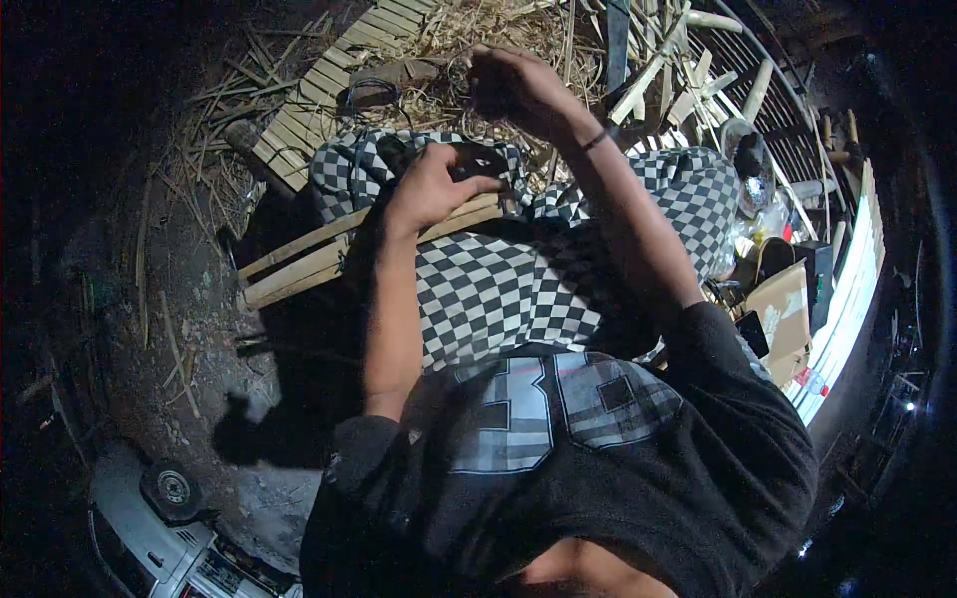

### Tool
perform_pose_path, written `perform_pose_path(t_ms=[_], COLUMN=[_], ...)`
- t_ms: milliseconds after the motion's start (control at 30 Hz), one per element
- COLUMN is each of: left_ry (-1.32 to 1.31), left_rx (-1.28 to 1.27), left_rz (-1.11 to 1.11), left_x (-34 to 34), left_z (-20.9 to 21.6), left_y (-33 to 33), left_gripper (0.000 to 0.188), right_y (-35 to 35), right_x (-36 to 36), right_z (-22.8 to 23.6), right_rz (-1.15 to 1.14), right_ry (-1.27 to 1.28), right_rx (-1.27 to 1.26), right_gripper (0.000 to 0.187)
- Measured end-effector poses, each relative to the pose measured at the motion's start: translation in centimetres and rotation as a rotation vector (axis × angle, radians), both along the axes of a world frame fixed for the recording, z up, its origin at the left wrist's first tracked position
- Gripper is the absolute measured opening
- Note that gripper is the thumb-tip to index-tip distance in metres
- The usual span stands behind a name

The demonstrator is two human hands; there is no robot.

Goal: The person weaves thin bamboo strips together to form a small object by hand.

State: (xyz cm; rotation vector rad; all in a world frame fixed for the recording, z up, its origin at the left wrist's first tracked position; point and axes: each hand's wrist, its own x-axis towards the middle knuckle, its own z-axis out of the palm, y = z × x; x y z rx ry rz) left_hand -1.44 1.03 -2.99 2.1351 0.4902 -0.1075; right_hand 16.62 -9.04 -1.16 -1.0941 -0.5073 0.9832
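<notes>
Long pale split-bamboo slats (299, 277) lie across my lap, over the black-and-white checkered trousers (488, 289). My left hand (431, 194) is closed round their right end, its thumb lying along the upper slat. A dark patch beyond that thumb is too shadowed to make out. Raised above and to the right, apart from the slats, my right hand (523, 92) has its fingers bent together. Whatever they may pinch is hidden; thin strands show beside the fingertips.
A row of joined bamboo slats (324, 85) runs along the far left. Beyond my knees lies a heap of shavings (498, 30). On the right are split bamboo pieces (688, 90), a cardboard piece (780, 314) and a clear bottle (812, 381). A vehicle (150, 518) stands lower left.
</notes>
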Motion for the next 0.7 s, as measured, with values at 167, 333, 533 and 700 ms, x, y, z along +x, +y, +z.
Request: perform_pose_path(t_ms=[167,333,533,700], left_ry=[-0.136,-0.163,-0.170,-0.192], left_rx=[-0.172,-0.121,-0.183,-0.103], left_rz=[-0.116,-0.152,-0.089,-0.049], left_x=[0.7,0.3,0.5,0.7], left_z=[0.2,-0.2,0.1,0.6], left_y=[-0.5,0.0,-0.5,-1.1], left_gripper=[0.038,0.036,0.036,0.032], right_y=[-2.3,-2.9,-3.5,-3.2], right_x=[3.1,2.2,2.2,1.3], right_z=[-3.1,-2.5,-1.6,-0.7], right_rz=[0.005,0.161,0.168,0.186], right_ry=[0.311,0.397,0.453,0.410], right_rx=[0.048,0.125,0.119,0.196], right_gripper=[0.019,0.030,0.031,0.031])
